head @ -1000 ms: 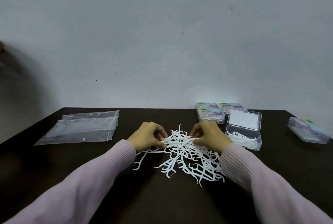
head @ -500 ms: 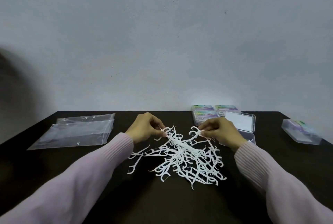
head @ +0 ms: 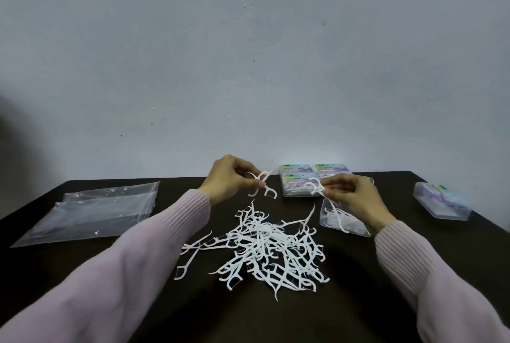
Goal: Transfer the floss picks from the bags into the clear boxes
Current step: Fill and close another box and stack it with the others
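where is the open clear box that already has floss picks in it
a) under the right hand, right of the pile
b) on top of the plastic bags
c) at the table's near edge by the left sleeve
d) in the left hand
a: the open clear box sits on the table below the right hand, just right of the loose pile of floss picks.

Above the floss pick pile (head: 262, 249) at centre frame on the dark bench (head: 358, 287), left hand (head: 229, 181) and right hand (head: 350, 196) each pinch picks, the right over the open box (head: 327, 218).
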The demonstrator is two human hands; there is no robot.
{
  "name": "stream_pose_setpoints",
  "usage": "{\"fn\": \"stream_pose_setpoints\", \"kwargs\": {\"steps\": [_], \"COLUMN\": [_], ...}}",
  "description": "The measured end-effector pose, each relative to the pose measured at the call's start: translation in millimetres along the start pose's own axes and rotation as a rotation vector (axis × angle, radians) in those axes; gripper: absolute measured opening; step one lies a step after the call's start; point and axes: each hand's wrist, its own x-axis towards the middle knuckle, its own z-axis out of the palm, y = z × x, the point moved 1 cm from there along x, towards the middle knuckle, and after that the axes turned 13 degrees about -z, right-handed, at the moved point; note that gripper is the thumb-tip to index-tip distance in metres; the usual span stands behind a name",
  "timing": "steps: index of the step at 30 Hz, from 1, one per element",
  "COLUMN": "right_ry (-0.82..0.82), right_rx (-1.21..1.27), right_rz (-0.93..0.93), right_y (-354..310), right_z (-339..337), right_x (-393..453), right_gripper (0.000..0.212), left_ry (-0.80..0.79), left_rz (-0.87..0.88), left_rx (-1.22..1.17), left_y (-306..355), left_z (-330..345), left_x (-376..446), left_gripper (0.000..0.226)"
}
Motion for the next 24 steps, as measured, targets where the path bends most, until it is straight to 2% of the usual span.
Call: {"fn": "stream_pose_setpoints", "kwargs": {"steps": [3, 8, 11, 16, 18, 24], "right_ry": [0.048, 0.047, -0.027, -0.171, -0.148, 0.056], "right_rx": [-0.051, -0.285, -0.387, -0.405, -0.446, -0.481], "right_rz": [-0.014, -0.005, -0.005, 0.019, 0.003, 0.033], "right_y": [4.4, 11.3, 16.1, 19.2, 20.0, 22.4], "right_z": [-13.6, -32.8, -38.0, -38.7, -43.5, -68.3], "right_x": [0.9, 1.1, 0.8, 2.2, 3.5, 2.3], "right_gripper": [0.02, 0.018, 0.017, 0.016, 0.015, 0.019], "left_ry": [-0.025, -0.068, -0.097, -0.141, -0.151, -0.163], "left_rz": [-0.038, -0.096, -0.114, -0.141, -0.141, -0.088], "left_rx": [-0.132, -0.341, -0.447, -0.524, -0.512, -0.378], "left_y": [5.0, 18.4, 26.5, 30.6, 32.0, 35.1], "left_z": [18.9, 58.5, 82.1, 114.5, 126.5, 150.4], "left_x": [9.4, 21.5, 25.7, 34.8, 39.1, 42.7], "left_gripper": [0.019, 0.016, 0.015, 0.017, 0.018, 0.02]}}
